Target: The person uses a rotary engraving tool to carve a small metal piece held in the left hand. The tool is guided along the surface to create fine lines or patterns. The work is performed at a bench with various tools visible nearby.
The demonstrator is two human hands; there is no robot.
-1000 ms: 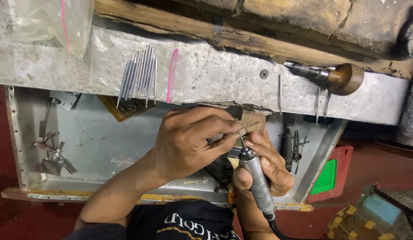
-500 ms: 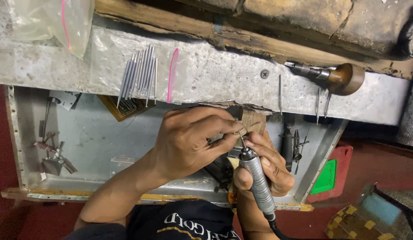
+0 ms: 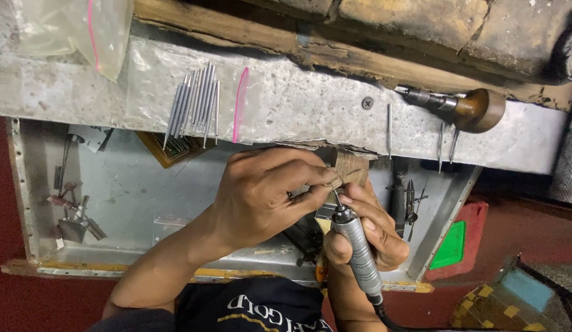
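My left hand pinches a tiny gold piece between thumb and forefinger, clenched tight on it, pressed against the wooden peg that juts from the bench edge. The piece is too small for me to tell its shape. My right hand grasps the rotary handpiece like a pen, fingers wrapped round its ribbed metal barrel, and the thin bit at its tip touches the piece just below my left fingertips. The two hands meet there, thumb against thumb.

Under them lies the metal tray, with small burrs on stands at its left end and dark pliers near its right wall. On the bench top above, a row of steel rods rests beside a clear bag with a pink strip; another clear bag sits at the far left. Further right a wooden-knobbed tool lies on its side, with a few loose thin bits just below it. A green block sits beyond the tray's right wall.
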